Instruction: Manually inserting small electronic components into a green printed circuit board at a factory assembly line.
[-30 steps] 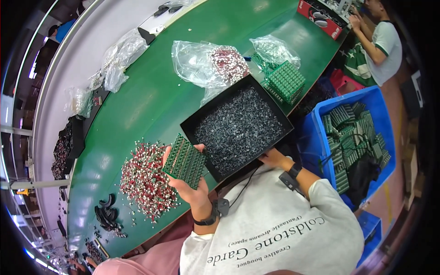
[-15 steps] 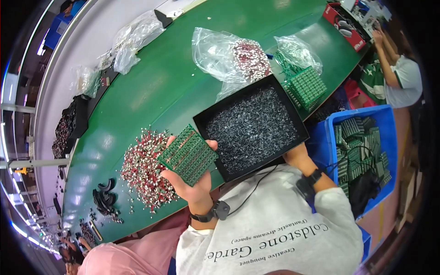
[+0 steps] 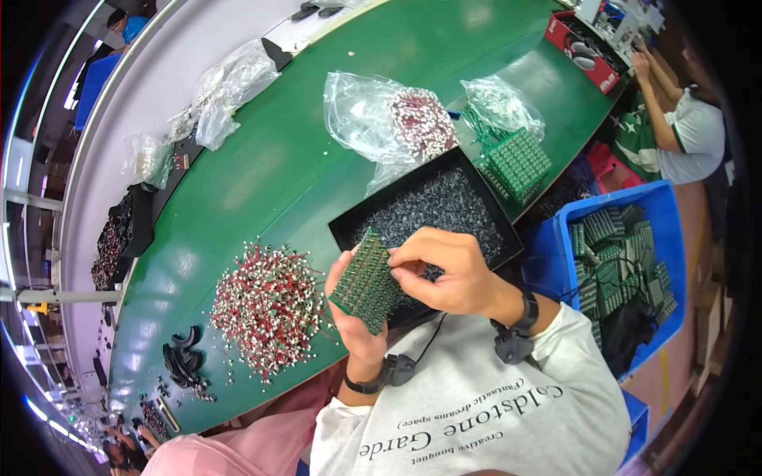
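My left hand (image 3: 359,332) grips a green circuit board panel (image 3: 367,282) by its edges and holds it tilted. At the panel's right edge, the thumb and fingertips of my right hand (image 3: 444,270) are pinched together; anything between them is too small to make out. Under both hands sits a black tray (image 3: 508,226) filled with small dark parts (image 3: 432,194). Left of the panel, a heap of red wires with white connectors (image 3: 266,309) lies on the green table (image 3: 262,174).
Behind the tray lie a clear bag of red-and-white wires (image 3: 421,119) and a stack of green panels (image 3: 520,163). A blue bin (image 3: 675,301) of panels stands at the right. Curved black pieces (image 3: 182,357) lie at the left. Another person (image 3: 690,135) works at the far right.
My right hand has left the tray's right side and come over to the panel's edge, fingers pinched. The panel has moved slightly right and now tilts more steeply in my left hand.
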Motion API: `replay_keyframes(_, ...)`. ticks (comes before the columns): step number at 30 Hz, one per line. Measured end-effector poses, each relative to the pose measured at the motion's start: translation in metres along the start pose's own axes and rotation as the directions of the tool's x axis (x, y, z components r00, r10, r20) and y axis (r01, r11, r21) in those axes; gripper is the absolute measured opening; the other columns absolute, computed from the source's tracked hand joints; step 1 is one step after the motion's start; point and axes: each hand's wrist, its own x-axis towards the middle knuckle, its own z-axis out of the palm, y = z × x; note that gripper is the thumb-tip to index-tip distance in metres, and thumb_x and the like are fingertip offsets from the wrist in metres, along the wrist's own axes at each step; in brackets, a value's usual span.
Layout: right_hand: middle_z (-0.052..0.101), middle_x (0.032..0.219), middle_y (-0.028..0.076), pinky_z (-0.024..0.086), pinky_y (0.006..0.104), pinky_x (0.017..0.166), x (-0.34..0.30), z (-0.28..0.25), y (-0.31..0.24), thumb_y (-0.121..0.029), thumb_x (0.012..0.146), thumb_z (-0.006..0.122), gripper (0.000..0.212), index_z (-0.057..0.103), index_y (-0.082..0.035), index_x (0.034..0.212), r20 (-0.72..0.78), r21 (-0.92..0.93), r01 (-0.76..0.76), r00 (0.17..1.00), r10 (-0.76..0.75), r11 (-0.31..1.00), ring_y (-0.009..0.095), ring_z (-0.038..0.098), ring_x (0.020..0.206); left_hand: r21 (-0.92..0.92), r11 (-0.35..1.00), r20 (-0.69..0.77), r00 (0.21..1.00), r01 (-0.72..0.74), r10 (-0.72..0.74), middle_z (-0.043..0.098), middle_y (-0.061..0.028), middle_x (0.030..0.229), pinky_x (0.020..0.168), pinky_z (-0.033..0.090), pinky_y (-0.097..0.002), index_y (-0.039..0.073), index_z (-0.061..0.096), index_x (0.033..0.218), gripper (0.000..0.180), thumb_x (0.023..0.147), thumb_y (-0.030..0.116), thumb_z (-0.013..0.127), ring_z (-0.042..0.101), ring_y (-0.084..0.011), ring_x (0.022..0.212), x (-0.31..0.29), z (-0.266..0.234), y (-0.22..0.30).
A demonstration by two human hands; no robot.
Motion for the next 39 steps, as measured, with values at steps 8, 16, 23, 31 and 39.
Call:
replay_keyframes(8, 0.067, 0.080, 0.009, 0.051, 0.0239, 0.053, 0.005, -0.007, 0.013, 0.006, 0.076, 0.070, 0.012, 0.068, 0.001, 0.087, -0.031, 0.023, -0.075, 0.997, 0.076, 0.997, 0.013, 0.063, 0.060, -0.043, 0.997, 0.028, 0.998, 0.064, -0.063, 0.051, -0.0184, 0.135, 0.104, 0.043, -0.0430, -0.001, 0.025, 0.148, 0.088, 0.095, 0.068, 0.040, 0.054, -0.0291, 0.121, 0.005, -0.001, -0.009)
replay_keyframes(16, 0.066, 0.078, 0.007, 0.050, 0.0251, 0.053, 0.006, -0.007, 0.028, 0.004, 0.074, 0.072, 0.012, 0.067, -0.001, 0.084, -0.093, -0.006, -0.058, 0.994, 0.057, 0.998, 0.014, 0.063, 0.059, 0.088, 0.996, -0.007, 1.000, 0.027, -0.027, 0.053, -0.0215, 0.131, 0.100, 0.047, -0.0436, 0.000, 0.026, 0.147, 0.090, 0.093, 0.071, 0.040, 0.058, -0.0324, 0.116, 0.014, 0.008, -0.013)
replay_keyframes(23, 0.067, 0.084, 0.009, 0.051, 0.0252, 0.054, 0.011, -0.017, 0.027, 0.005, 0.073, 0.072, 0.016, 0.069, -0.001, 0.087, -0.098, -0.053, 0.020, 0.995, -0.025, 0.998, 0.016, 0.065, 0.065, 0.072, 0.997, 0.047, 0.999, -0.018, 0.015, 0.043, -0.0252, 0.141, 0.101, 0.046, -0.0503, 0.001, 0.030, 0.145, 0.088, 0.092, 0.071, 0.042, 0.056, -0.0389, 0.118, 0.019, 0.010, -0.012)
replay_keyframes(31, 0.068, 0.086, 0.010, 0.053, 0.0269, 0.055, 0.009, -0.006, 0.029, 0.005, 0.075, 0.071, 0.018, 0.070, -0.001, 0.091, -0.076, -0.097, 0.050, 0.995, -0.058, 0.994, 0.017, 0.066, 0.064, 0.206, 0.968, 0.119, 0.986, -0.141, 0.118, 0.041, -0.0272, 0.141, 0.105, 0.040, -0.0482, 0.002, 0.032, 0.145, 0.083, 0.095, 0.067, 0.040, 0.051, -0.0352, 0.124, 0.020, 0.015, -0.020)
replay_keyframes(39, 0.068, 0.080, 0.009, 0.053, 0.0264, 0.056, 0.009, -0.001, 0.022, 0.005, 0.076, 0.070, 0.015, 0.069, 0.001, 0.090, -0.078, -0.032, -0.087, 0.993, 0.084, 0.996, 0.015, 0.067, 0.064, 0.301, 0.924, 0.208, 0.962, -0.237, 0.179, 0.044, -0.0236, 0.142, 0.108, 0.039, -0.0461, -0.002, 0.028, 0.146, 0.094, 0.092, 0.073, 0.035, 0.049, -0.0342, 0.127, 0.022, 0.012, -0.018)
